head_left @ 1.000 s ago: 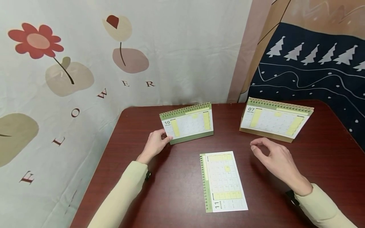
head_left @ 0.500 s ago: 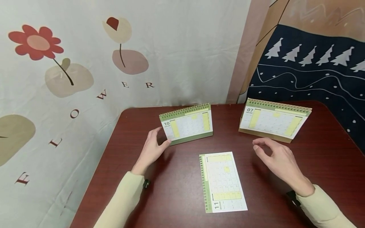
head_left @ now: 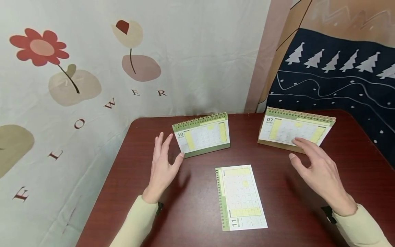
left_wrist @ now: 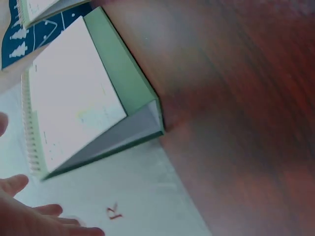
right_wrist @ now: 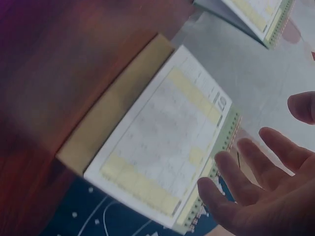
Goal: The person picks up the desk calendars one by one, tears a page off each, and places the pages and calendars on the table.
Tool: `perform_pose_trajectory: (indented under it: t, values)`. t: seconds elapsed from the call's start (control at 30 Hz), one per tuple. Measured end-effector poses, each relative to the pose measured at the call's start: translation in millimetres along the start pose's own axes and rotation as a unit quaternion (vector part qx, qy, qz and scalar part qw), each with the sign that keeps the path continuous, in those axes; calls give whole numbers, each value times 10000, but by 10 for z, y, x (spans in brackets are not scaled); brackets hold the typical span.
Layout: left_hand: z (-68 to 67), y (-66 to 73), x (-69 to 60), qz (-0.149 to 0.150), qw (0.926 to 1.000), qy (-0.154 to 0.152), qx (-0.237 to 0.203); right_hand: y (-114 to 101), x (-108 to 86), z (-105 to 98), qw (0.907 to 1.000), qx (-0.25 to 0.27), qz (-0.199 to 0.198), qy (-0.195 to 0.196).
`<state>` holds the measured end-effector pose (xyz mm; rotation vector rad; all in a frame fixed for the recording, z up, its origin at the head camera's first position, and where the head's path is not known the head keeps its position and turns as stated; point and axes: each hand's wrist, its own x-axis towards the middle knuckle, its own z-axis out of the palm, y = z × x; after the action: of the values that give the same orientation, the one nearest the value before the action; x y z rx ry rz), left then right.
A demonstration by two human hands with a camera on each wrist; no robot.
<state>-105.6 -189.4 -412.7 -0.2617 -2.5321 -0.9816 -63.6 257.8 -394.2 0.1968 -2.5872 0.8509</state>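
A green desk calendar marked 10 point(head_left: 203, 135) stands at the table's back left; the left hand point(head_left: 163, 168) is spread beside its left end, holding nothing. In the left wrist view this calendar point(left_wrist: 74, 98) shows its side, with the fingers point(left_wrist: 47, 216) apart from it. At the back right stands a calendar marked 07 point(head_left: 290, 130) on a brown base. The right hand point(head_left: 322, 173), fingers spread, hovers in front of it and holds nothing. A calendar marked 11 point(head_left: 242, 197) lies flat between the arms. The right wrist view shows the 07 calendar point(right_wrist: 162, 132) near the fingers point(right_wrist: 256, 167).
The dark red table point(head_left: 191, 212) has a rounded back left corner. Behind it hangs a pale cloth point(head_left: 197, 51) with flowers and letters; a dark blue cloth with white trees point(head_left: 324, 82) hangs at the right.
The left hand has drawn back from the 10 calendar's end and its fingers have spread. The right hand has moved right and opened wider. The calendars stay in place.
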Motion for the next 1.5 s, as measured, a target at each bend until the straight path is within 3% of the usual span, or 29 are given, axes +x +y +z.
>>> perform_pose_trajectory:
  t: [0.13,0.27,0.47,0.63,0.87,1.07,1.4,1.5]
  values:
    - [79,101,-1,743,9962,455,-36,77,-2,-51,9997,-110,-113,188]
    - [168,247,13,1405,9871,714,-297,158,1,-124,9990,-133,-202,378]
    - [316,500,33,2092,9739,665,-577,276,21,-222,9984,-147,22,553]
    - [447,655,93,2386,9668,457,-793,351,31,-275,9978,-165,339,541]
    - [641,850,148,2393,9652,-96,-1054,502,26,-305,9963,-72,661,545]
    - [824,1006,243,2162,9632,-764,-1401,597,34,-278,9944,141,953,444]
    - [1140,1263,456,1247,9529,-1584,-2266,667,92,-267,9856,532,1562,358]
    - [1251,1328,522,970,9456,-1780,-2546,677,113,-257,9836,582,1657,414]
